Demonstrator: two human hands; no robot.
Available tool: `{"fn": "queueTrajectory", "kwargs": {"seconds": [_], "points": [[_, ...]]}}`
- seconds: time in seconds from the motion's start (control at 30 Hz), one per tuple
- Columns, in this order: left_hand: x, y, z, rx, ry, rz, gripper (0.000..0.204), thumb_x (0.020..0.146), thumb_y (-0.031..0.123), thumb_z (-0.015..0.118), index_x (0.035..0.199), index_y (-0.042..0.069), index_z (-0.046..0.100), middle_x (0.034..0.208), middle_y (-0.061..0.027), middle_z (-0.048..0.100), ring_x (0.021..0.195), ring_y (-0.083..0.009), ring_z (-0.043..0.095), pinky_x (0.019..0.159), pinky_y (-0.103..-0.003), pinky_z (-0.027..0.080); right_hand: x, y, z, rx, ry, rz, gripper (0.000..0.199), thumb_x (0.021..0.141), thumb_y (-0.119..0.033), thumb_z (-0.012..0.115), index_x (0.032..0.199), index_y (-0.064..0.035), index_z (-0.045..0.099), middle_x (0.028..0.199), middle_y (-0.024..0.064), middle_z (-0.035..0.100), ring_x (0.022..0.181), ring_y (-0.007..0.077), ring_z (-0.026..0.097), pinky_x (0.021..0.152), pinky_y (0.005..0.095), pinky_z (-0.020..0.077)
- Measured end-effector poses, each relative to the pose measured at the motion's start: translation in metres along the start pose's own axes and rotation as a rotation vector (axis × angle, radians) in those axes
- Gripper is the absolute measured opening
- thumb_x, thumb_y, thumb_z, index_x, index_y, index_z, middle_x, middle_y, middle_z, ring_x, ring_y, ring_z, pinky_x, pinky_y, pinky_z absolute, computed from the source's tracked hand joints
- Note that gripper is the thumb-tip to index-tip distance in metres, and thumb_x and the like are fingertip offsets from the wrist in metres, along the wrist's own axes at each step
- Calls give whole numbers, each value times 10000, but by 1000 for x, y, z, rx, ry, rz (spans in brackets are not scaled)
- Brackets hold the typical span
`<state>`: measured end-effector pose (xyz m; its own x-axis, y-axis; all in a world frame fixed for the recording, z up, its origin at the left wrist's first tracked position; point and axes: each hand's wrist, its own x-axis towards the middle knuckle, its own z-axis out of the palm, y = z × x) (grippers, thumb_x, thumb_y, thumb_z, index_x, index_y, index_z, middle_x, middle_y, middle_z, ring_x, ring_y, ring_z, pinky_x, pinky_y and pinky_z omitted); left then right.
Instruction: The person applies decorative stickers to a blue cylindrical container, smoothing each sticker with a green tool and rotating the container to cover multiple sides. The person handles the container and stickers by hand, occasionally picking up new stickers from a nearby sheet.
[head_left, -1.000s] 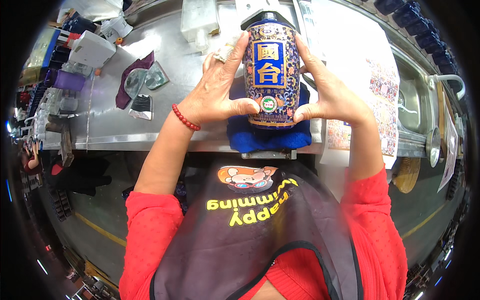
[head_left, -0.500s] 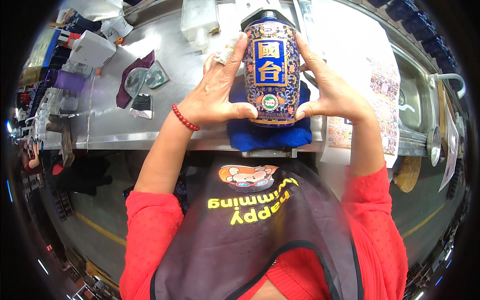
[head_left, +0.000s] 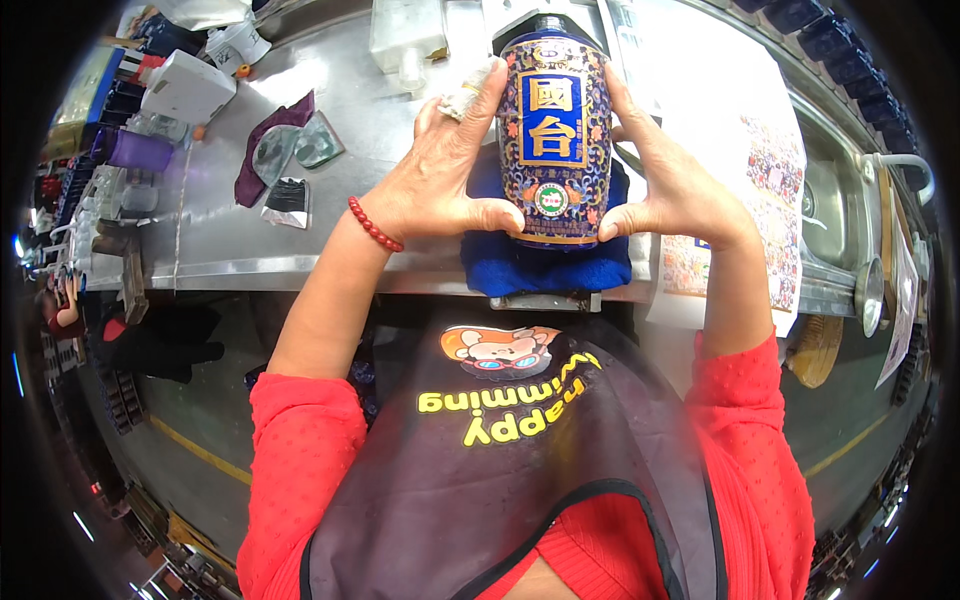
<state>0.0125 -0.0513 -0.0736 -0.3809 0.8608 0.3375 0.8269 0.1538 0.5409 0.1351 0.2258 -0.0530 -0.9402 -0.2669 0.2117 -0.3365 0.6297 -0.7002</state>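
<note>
I hold a tall blue bottle (head_left: 555, 130) upright between both hands, at the near edge of the steel bench (head_left: 330, 110), roughly at the middle of its length. My left hand (head_left: 440, 180) wraps its left side: the fingers run up along the glossy wall, the thumb lies across the lower front near the base. My right hand (head_left: 670, 185) mirrors it on the other side, fingers up the right wall, thumb pressed in low toward the small round seal. Both hands are curled partly closed around the bottle, touching it, with a gap between the two thumbs at the front.

The bottle has a dark cap, a patterned blue and gold body and a rectangular blue label panel with large gold characters. Its base sits over a folded blue cloth (head_left: 545, 265), which lies right at the bench's near edge; I cannot tell whether the base rests on it or hangs just above.

A red bead bracelet (head_left: 374, 225) circles my left wrist. Toward the bench's left end lie a dark purple rag (head_left: 270, 145) and a small black packet (head_left: 288, 198). To the right of the bottle a large printed sheet (head_left: 740, 150) covers the bench, and beyond it a sink (head_left: 830, 200) is set into the right end.
</note>
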Motion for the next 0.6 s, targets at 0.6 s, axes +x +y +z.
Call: {"fn": "queueTrajectory", "kwargs": {"seconds": [0.6], "points": [[2, 5, -8, 29, -61, -57, 1418, 663, 787, 749, 1642, 124, -34, 1645, -299, 179, 1531, -459, 167, 1198, -649, 70, 2, -11, -9, -67, -73, -8, 1489, 577, -473, 968, 1639, -83, 0, 1639, 238, 241, 1323, 362, 482, 1125, 444, 426]]}}
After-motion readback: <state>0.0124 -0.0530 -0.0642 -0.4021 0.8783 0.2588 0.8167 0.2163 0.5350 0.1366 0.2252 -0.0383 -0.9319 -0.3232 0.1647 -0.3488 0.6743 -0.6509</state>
